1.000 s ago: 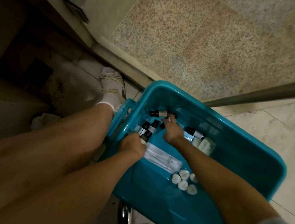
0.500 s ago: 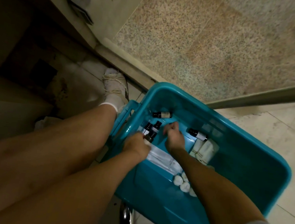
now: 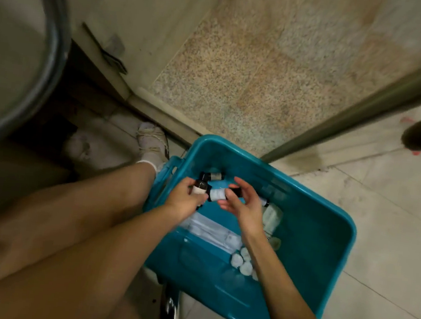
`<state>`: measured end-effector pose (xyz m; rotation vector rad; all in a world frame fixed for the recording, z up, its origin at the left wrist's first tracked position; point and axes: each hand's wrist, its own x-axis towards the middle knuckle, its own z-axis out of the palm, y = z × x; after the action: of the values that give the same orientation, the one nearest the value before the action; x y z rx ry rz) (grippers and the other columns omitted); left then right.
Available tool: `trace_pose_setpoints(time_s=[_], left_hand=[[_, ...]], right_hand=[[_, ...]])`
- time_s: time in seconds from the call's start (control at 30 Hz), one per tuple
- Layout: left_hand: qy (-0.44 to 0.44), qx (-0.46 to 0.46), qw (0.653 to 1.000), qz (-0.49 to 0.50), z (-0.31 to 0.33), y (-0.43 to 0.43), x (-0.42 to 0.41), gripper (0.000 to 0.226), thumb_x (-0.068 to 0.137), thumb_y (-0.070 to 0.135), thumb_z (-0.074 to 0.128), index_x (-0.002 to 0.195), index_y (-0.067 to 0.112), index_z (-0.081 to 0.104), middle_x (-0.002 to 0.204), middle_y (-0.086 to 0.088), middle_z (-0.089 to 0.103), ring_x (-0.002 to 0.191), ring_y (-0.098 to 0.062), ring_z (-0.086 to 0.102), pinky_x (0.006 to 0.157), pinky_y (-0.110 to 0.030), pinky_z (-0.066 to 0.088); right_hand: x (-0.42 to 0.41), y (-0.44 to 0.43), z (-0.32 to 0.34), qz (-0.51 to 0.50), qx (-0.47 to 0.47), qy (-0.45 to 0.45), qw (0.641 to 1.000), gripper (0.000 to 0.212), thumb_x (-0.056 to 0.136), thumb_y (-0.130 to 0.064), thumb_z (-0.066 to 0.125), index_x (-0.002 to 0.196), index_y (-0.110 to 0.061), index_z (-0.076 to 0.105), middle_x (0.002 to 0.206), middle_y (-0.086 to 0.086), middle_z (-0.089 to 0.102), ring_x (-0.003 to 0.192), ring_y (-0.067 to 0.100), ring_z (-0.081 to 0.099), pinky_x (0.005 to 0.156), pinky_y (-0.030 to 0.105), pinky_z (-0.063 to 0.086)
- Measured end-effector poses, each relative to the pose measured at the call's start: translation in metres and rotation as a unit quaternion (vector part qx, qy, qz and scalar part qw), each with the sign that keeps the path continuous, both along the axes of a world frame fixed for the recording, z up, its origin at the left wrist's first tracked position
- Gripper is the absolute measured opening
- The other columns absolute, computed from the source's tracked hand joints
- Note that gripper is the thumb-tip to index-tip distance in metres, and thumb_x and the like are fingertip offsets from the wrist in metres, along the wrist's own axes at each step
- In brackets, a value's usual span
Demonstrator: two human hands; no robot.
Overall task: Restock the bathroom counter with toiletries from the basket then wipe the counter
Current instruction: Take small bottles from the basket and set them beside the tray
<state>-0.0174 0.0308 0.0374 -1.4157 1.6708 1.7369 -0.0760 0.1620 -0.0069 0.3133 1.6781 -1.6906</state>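
Upright bottle (image 3: 198,187), dark cap and pale label, is held over the far-left corner of the teal basket (image 3: 325,253), with the left hand (image 3: 183,199) curled round it. Just beside it, the right hand (image 3: 243,203) pinches a sideways bottle (image 3: 216,194) between thumb and fingers. Inside the basket, a spare bottle (image 3: 214,175) lies at the far wall, flat white sachets (image 3: 211,231) mid-floor and round white packets (image 3: 241,264) nearer.

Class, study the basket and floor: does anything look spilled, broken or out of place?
Nothing looks spilled or broken. The bottles in the basket lie loose on their sides, not upright, and red scraps litter the floor tile at right.
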Motion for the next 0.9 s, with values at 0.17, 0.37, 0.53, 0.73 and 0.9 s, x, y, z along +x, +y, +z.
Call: trace_pose_setpoints(time_s=[0.17,0.37,0.53,0.73,0.9], left_hand=[[0.063,0.079,0.994,0.04,0.048,0.023,0.001,0.02,0.091,0.006,0.057,0.107,0.014,0.046,0.086,-0.003,0.058,0.07,-0.011,0.053,0.067,-0.023,0.047],[0.142,0.129,0.975,0.112,0.105,0.047,0.008,0.024,0.091,0.003,0.056,0.114,0.01,0.052,0.109,-0.013,0.058,0.098,-0.022,0.058,0.057,-0.018,0.056],[0.218,0.101,0.964,0.119,0.163,0.053,0.013,0.021,0.093,0.004,0.053,0.112,0.01,0.056,0.098,-0.007,0.061,0.083,-0.011,0.059,0.06,-0.017,0.055],[0.333,0.047,0.937,0.099,0.275,0.037,0.009,0.023,0.092,0.005,0.056,0.115,0.008,0.056,0.102,-0.011,0.061,0.098,-0.022,0.059,0.064,-0.02,0.056],[0.455,-0.025,0.886,0.09,0.393,0.015,0.011,0.033,0.09,0.005,0.058,0.122,0.0,0.056,0.098,-0.01,0.063,0.087,-0.019,0.061,0.066,-0.021,0.056]], right_hand=[[-0.02,0.013,0.065,0.075,-0.064,-0.036,0.994,0.03,0.09,-0.004,0.057,0.118,-0.014,0.058,0.098,-0.001,0.067,0.057,0.004,0.065,0.057,0.014,0.052],[-0.016,0.025,0.124,0.062,-0.131,-0.022,0.989,0.035,0.077,-0.018,0.069,0.11,-0.009,0.064,0.091,0.0,0.073,0.054,0.004,0.055,0.052,0.013,0.045],[0.01,0.028,0.183,0.109,-0.11,0.075,0.985,0.018,0.088,-0.011,0.06,0.105,-0.014,0.066,0.097,0.002,0.072,0.083,0.012,0.066,0.064,0.018,0.053],[0.003,0.014,0.298,0.098,-0.112,0.229,0.962,0.018,0.09,-0.013,0.059,0.104,-0.02,0.067,0.1,0.004,0.072,0.089,0.014,0.068,0.067,0.019,0.054],[-0.003,-0.014,0.425,0.116,-0.161,0.35,0.915,0.017,0.09,-0.017,0.06,0.106,-0.023,0.066,0.099,-0.003,0.072,0.09,0.009,0.068,0.068,0.019,0.053]])
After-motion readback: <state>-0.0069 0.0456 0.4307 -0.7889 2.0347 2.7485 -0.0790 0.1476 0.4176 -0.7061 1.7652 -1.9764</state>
